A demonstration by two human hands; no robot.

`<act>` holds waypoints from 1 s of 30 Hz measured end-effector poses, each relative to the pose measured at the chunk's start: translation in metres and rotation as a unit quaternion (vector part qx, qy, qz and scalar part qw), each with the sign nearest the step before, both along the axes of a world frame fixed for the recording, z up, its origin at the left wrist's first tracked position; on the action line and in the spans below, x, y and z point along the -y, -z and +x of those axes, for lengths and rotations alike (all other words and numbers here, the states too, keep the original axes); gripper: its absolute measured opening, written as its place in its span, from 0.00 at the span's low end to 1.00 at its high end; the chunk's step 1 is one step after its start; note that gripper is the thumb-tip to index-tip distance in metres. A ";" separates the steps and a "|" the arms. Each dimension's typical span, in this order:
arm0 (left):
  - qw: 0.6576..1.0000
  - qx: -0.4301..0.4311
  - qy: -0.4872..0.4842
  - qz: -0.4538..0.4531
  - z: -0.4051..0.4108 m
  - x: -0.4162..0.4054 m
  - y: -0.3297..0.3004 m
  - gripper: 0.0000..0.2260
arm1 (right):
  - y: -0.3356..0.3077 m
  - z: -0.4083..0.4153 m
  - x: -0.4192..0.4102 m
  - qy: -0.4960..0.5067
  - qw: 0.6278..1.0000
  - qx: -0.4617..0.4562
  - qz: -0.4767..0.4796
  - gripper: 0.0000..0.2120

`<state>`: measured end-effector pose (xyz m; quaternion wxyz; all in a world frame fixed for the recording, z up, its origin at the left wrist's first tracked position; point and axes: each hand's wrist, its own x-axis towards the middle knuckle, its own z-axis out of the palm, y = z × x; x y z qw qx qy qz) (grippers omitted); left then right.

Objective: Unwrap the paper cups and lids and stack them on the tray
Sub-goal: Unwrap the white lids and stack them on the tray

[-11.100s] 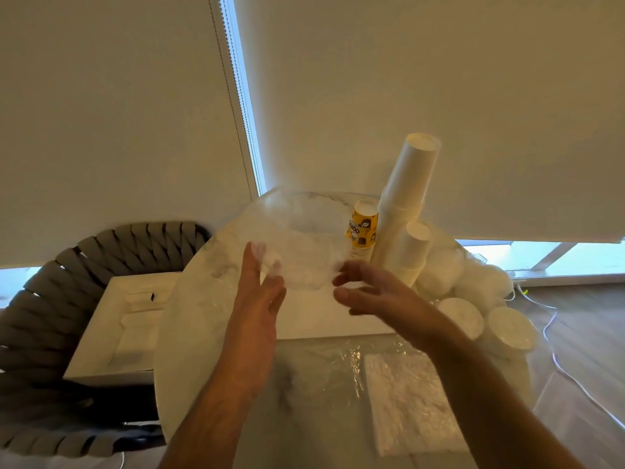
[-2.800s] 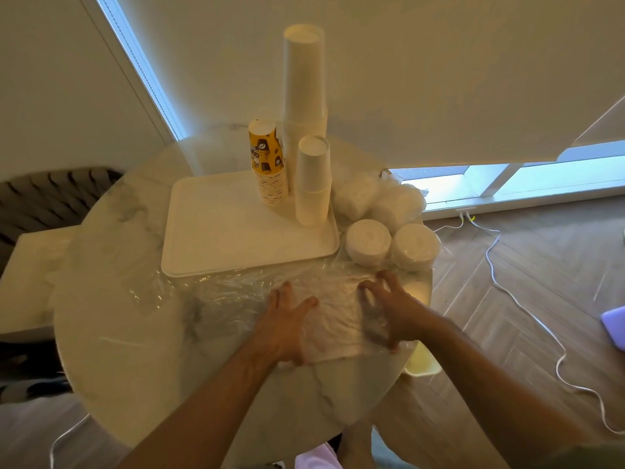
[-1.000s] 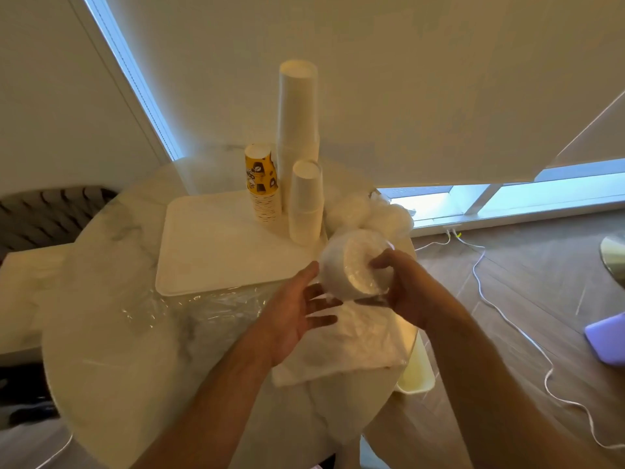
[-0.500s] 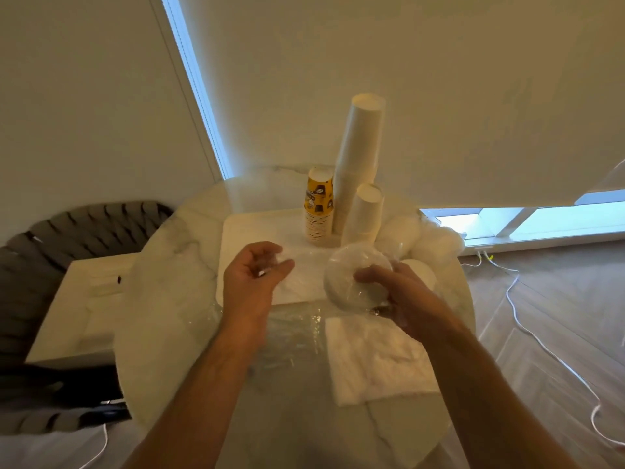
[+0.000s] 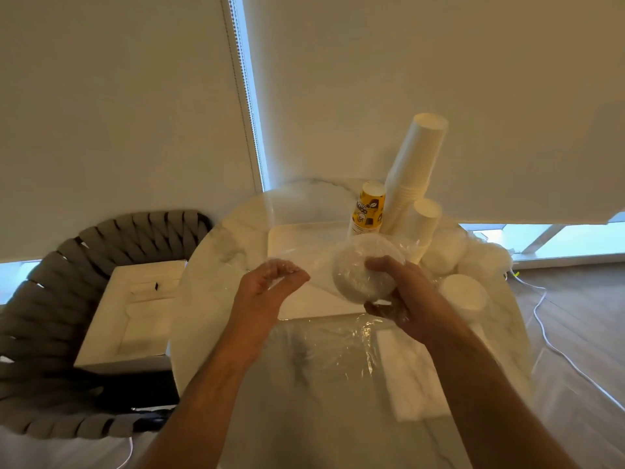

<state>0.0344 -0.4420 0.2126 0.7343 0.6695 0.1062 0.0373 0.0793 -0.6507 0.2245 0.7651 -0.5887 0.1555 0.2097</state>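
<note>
My right hand (image 5: 400, 299) grips a round stack of white lids (image 5: 358, 275) still covered in clear plastic wrap, held above the white tray (image 5: 304, 299). My left hand (image 5: 270, 286) pinches a stretch of that clear wrap (image 5: 294, 262), pulled out to the left of the stack. On the tray's far right stand a tall stack of white cups (image 5: 414, 170), a short white stack (image 5: 421, 225) and a yellow printed stack (image 5: 367, 208). More wrapped lid stacks (image 5: 463, 292) lie on the table right of the tray.
Loose clear wrap (image 5: 348, 336) and a white napkin (image 5: 406, 374) lie on the round marble table (image 5: 216, 265) near me. A woven grey chair (image 5: 50, 299) with a white box (image 5: 132, 313) on it stands left. A white cable (image 5: 558, 353) runs across the floor at right.
My right hand picked a wrapped lid stack off the table and raised it over the tray. My left hand has taken hold of the wrap and drawn it out leftward.
</note>
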 end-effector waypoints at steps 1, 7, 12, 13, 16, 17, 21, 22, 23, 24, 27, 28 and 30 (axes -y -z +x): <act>1.000 0.004 0.008 -0.026 -0.001 -0.006 0.000 0.09 | -0.001 -0.001 -0.005 0.004 1.000 0.002 -0.001 0.14; 0.947 0.002 0.171 -0.272 -0.010 -0.021 -0.008 0.14 | -0.008 -0.011 -0.025 0.028 0.999 -0.004 0.015 0.11; 0.904 -0.011 0.222 -0.364 -0.010 -0.024 -0.008 0.20 | -0.019 -0.010 -0.024 0.024 0.999 0.018 0.037 0.10; 0.898 -0.015 0.220 -0.381 -0.010 -0.023 -0.009 0.22 | -0.021 -0.010 -0.023 0.017 0.999 0.025 0.041 0.11; 0.900 -0.057 0.172 -0.397 -0.004 -0.016 -0.012 0.21 | -0.022 -0.006 -0.023 -0.014 0.998 0.058 0.034 0.26; 0.911 -0.072 0.155 -0.376 -0.001 -0.012 -0.014 0.16 | -0.022 -0.005 -0.023 -0.018 0.997 0.065 0.030 0.29; 0.960 -0.097 0.128 -0.231 0.013 0.006 -0.018 0.06 | -0.020 -0.001 -0.020 -0.020 0.994 0.107 0.006 0.28; 0.965 -0.097 0.119 -0.211 0.015 0.008 -0.019 0.05 | -0.020 0.000 -0.018 -0.021 0.993 0.115 -0.005 0.29; 0.969 -0.092 0.114 -0.198 0.017 0.010 -0.019 0.06 | -0.019 0.001 -0.017 -0.020 0.992 0.121 -0.020 0.30; 0.971 -0.092 0.113 -0.191 0.018 0.010 -0.019 0.08 | -0.019 0.003 -0.016 -0.017 0.991 0.128 -0.034 0.31; 0.977 -0.096 0.115 -0.153 0.023 0.016 -0.019 0.17 | -0.018 0.005 -0.015 -0.029 0.981 0.178 -0.076 0.34; 0.980 -0.101 0.116 -0.129 0.025 0.019 -0.019 0.18 | -0.017 0.005 -0.016 -0.038 0.975 0.198 -0.090 0.32; 0.987 -0.102 0.111 -0.063 0.029 0.023 -0.019 0.18 | -0.017 0.006 -0.017 -0.053 0.966 0.225 -0.118 0.28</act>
